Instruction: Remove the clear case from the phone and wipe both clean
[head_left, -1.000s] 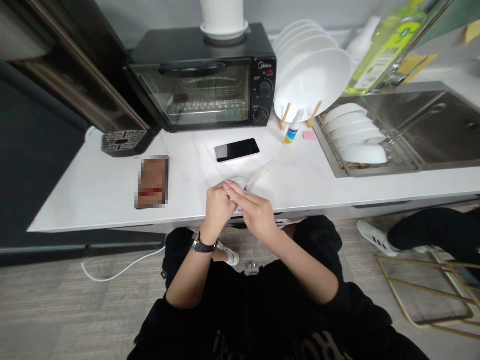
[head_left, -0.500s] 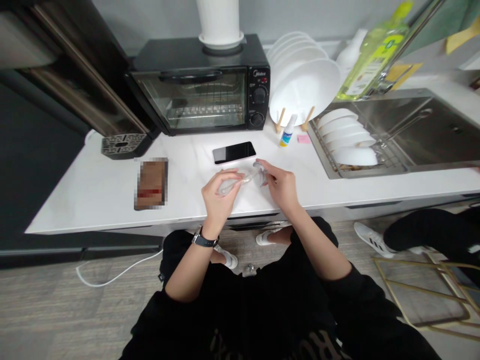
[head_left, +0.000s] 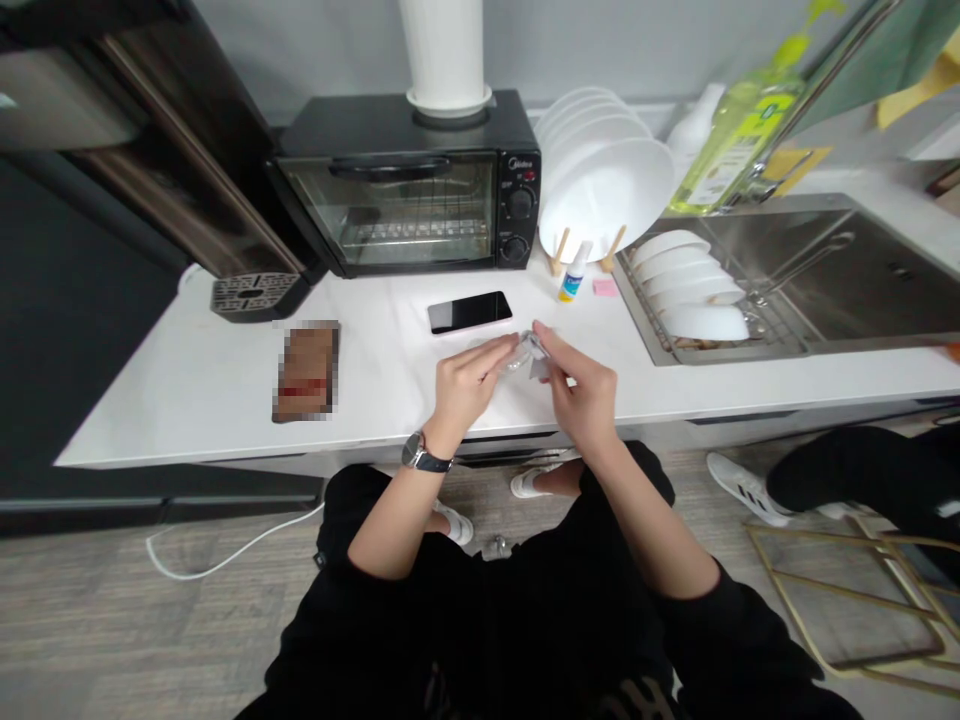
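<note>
In the head view, the left hand [head_left: 466, 386] and right hand [head_left: 587, 392] had drawn closer together than half a second earlier, leaving the clear plastic [head_left: 517, 361] gathered between them with less of it showing. Both hands were nearly closed, fingertips pinching it over the bench [head_left: 180, 395], near the phone [head_left: 470, 312].
</note>
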